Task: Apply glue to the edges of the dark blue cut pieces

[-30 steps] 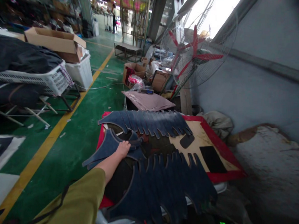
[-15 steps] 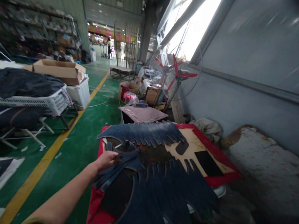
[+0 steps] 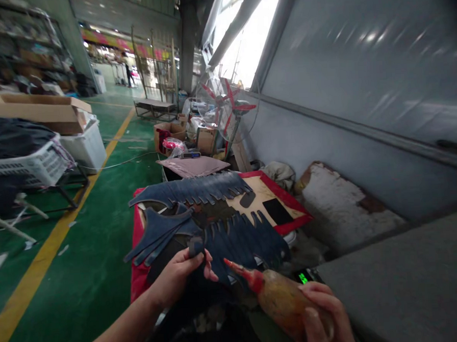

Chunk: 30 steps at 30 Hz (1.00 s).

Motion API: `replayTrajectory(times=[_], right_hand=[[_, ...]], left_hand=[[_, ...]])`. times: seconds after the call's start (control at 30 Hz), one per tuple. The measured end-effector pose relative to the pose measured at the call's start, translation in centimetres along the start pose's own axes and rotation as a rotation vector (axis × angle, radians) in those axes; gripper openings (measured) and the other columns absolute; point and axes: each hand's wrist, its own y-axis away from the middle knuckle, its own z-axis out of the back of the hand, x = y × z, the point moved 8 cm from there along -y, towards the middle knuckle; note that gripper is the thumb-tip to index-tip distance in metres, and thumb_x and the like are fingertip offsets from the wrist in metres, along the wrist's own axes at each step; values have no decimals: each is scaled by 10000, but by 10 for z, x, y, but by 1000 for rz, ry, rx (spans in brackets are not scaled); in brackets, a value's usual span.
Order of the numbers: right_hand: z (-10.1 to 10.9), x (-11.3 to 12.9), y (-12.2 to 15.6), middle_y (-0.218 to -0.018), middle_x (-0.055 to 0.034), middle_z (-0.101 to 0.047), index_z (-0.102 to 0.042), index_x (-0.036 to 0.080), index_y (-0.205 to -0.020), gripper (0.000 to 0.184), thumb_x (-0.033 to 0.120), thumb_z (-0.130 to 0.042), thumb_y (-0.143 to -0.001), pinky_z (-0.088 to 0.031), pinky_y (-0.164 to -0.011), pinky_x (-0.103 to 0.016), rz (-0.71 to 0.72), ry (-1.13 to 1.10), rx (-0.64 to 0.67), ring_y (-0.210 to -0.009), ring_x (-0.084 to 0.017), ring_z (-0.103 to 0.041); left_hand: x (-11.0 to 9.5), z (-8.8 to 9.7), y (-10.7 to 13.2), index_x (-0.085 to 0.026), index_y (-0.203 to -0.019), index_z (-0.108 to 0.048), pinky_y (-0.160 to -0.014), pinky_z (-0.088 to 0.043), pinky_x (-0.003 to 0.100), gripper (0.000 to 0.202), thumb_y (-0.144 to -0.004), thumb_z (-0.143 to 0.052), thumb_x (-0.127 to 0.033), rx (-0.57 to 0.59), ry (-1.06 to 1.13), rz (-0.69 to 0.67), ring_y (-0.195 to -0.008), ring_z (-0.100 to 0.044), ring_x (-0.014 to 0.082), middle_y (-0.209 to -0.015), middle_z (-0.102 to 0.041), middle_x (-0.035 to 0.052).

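- At the lower middle of the view, the left hand (image 3: 182, 270) has its thumb and forefinger pinched together on a small dark blue piece (image 3: 196, 247); one end stands up above the grip, and its lower extent is hard to make out. Other fingers curl loosely beyond it.
- To the right, the right hand (image 3: 337, 310) is wrapped around the body of a squeeze bottle (image 3: 281, 296), amber-coloured and stained. Bottle is tilted; its red nozzle (image 3: 239, 267) points up and towards the left hand, near the held piece but apart from it.
- Beyond the hands lies a board with a red border (image 3: 262, 189), carrying dark blue cut pieces in three groups: an overlapping far row (image 3: 199, 188), a spread fan at the left (image 3: 164, 230) and an overlapping near row (image 3: 243, 239).
- On the board's right part: a rounded dark piece (image 3: 247, 199) and a black rectangle (image 3: 277, 211), well apart from both hands.
- Beside the bottle, partly covered, a display with green digits (image 3: 303, 278); digits not legible.
- Past the board: a pinkish panel (image 3: 193, 166) and a fan with red blades (image 3: 229, 92).
- Along the left floor: a yellow line (image 3: 63, 233), with a cardboard box (image 3: 34, 112) and a white crate (image 3: 42, 165) beyond it.
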Motion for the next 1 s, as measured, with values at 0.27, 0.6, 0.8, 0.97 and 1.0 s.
replayTrajectory(times=[0.27,0.6,0.8,0.97,1.0], right_hand=[[29,56,15,-965,-42,-553,-563,206,-969,85,200,-529,-891,-471,-794,-258,379,166,44,-886,-135,-560],[60,64,25,-894,-53,-576,-581,190,-911,40,197,-561,-877,-477,-713,-303,423,232,-98,-808,-160,-579],[43,72,25,-915,-48,-593,-590,180,-927,63,176,-579,-866,-485,-729,-289,495,274,-25,-829,-144,-586],[35,70,22,-910,-39,-568,-570,188,-918,40,193,-545,-887,-478,-745,-287,473,167,-45,-830,-138,-572],[29,71,22,-916,-39,-566,-570,187,-928,50,192,-539,-890,-482,-751,-281,485,159,6,-836,-135,-575]], left_hand=[[36,-68,8,-131,-810,-580,-549,-456,245,522,-738,-709,-632,179,-117,148,-503,-563,130,-552,-549,-7],[47,-88,15,-141,-747,-526,-453,-323,207,538,-713,-709,-646,266,-180,206,-430,-410,73,-501,-435,-54],[45,-90,20,-134,-771,-542,-448,-301,209,531,-742,-670,-648,328,-219,194,-424,-383,68,-498,-439,-56],[45,-84,22,-138,-760,-542,-442,-303,208,532,-735,-672,-654,310,-216,198,-417,-361,64,-496,-428,-62],[45,-82,21,-138,-762,-544,-438,-300,208,531,-742,-666,-654,309,-222,190,-411,-350,63,-491,-425,-63]])
